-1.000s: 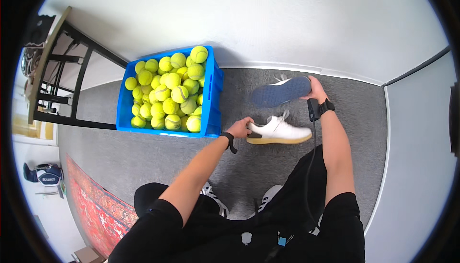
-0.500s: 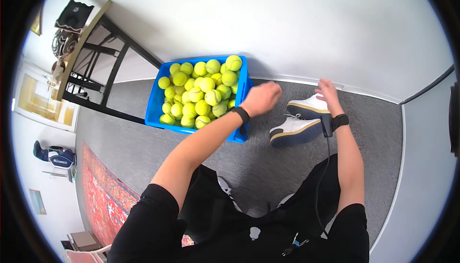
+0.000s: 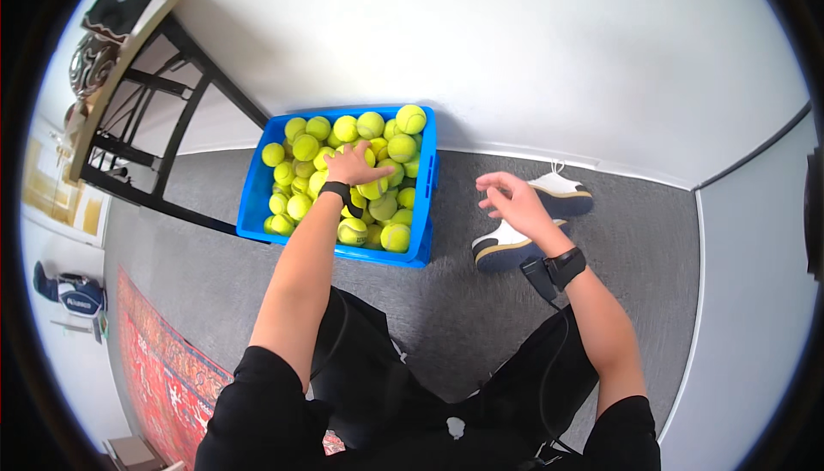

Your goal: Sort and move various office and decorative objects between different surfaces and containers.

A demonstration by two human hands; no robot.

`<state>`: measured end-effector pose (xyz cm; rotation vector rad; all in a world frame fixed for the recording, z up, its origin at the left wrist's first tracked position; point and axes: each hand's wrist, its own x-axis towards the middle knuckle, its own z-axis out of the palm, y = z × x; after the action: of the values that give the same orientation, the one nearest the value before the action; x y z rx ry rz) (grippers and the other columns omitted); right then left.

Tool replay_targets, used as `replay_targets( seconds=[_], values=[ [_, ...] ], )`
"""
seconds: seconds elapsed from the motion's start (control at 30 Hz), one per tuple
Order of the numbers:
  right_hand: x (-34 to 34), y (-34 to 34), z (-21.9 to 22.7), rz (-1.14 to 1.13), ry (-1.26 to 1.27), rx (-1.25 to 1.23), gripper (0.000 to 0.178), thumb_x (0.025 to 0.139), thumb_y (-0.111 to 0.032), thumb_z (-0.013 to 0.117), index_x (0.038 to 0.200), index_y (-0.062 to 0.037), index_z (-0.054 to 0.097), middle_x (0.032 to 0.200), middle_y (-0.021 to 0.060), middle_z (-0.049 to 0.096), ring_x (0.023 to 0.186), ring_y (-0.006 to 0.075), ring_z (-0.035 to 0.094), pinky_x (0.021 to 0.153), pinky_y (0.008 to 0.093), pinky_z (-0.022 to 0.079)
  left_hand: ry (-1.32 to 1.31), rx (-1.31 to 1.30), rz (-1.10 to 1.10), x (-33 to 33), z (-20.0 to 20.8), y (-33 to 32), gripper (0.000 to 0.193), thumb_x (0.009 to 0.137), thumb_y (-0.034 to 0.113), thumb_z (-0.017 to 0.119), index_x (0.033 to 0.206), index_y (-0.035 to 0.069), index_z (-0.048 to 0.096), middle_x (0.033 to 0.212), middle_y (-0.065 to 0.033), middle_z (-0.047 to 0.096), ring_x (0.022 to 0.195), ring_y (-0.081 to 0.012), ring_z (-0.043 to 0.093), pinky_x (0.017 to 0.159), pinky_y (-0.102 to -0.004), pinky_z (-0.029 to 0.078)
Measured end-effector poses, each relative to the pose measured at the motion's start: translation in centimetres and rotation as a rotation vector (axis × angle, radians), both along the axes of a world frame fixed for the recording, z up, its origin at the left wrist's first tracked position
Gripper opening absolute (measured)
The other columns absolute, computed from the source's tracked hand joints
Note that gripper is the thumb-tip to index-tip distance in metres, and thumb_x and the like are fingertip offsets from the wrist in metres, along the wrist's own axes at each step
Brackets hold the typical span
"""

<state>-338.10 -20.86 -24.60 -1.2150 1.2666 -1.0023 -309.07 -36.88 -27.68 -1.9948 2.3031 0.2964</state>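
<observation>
My left hand [image 3: 350, 166] is over the blue plastic bin [image 3: 343, 252], its fingers spread on top of the heaped yellow-green tennis balls [image 3: 396, 238]. Its thumb points right, over a ball, and its fingers hide some of the balls beneath. My right hand [image 3: 515, 202] hovers above a pair of white shoes with dark blue soles, fingers apart and loosely bent, holding nothing. The near shoe [image 3: 502, 252] is partly covered by that hand and wrist. Beyond it, the far shoe [image 3: 562, 196] has its laces showing at the top.
A black-framed table [image 3: 184, 102] stands left of the bin, with dark ornaments on it. White wall [image 3: 515, 59] rises behind the bin and shoes. A red patterned rug [image 3: 167, 377] lies at lower left, and a golf bag [image 3: 77, 295] stands farther left.
My left hand has swung left from beside the bin to the balls, and its fingers have spread. The right hand has drawn back leftward from the far shoe. The view has shifted slightly.
</observation>
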Motion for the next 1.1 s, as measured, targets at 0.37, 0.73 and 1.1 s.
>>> replay_targets(
  seconds=[0.37, 0.73, 1.1],
  values=[
    [1.0, 0.7, 0.0, -0.191, -0.441, 0.297, 0.025, 0.089, -0.014, 0.044, 0.109, -0.003, 0.052, 0.1, 0.0082, 0.057, 0.085, 0.0182, 0.06, 0.072, 0.0344, 0.053, 0.169, -0.014, -0.035, -1.6, -0.4, 1.7, 0.065, 0.052, 0.025, 0.073, 0.109, 0.02, 0.043, 0.127, -0.0289, 0.025, 0.089, -0.0416, 0.057, 0.079, -0.0398, 0.049],
    [2.3, -0.9, -1.3, -0.041, -0.755, 0.329, 0.041, 0.087, -0.033, 0.055, 0.12, -0.0143, 0.039, 0.113, 0.0079, 0.05, 0.101, 0.0236, 0.054, 0.075, 0.0512, 0.051, 0.897, 0.433, -0.807, -11.7, 6.6, 7.7, 0.091, 0.064, 0.024, 0.077, 0.135, 0.009, 0.023, 0.134, -0.0162, 0.032, 0.124, -0.0271, 0.033, 0.1, -0.0352, 0.032],
    [-3.7, -5.3, -6.3, -0.404, -1.0, 0.228, 0.046, 0.092, -0.033, 0.044, 0.123, -0.0019, 0.033, 0.124, 0.0187, 0.042, 0.115, 0.0329, 0.043, 0.096, 0.0495, 0.041, 0.043, 0.035, 0.336, 5.3, -0.8, 1.8, 0.095, 0.052, 0.058, 0.073, 0.127, 0.012, 0.037, 0.129, -0.0193, 0.033, 0.108, -0.0367, 0.048, 0.083, -0.047, 0.045]
  ],
)
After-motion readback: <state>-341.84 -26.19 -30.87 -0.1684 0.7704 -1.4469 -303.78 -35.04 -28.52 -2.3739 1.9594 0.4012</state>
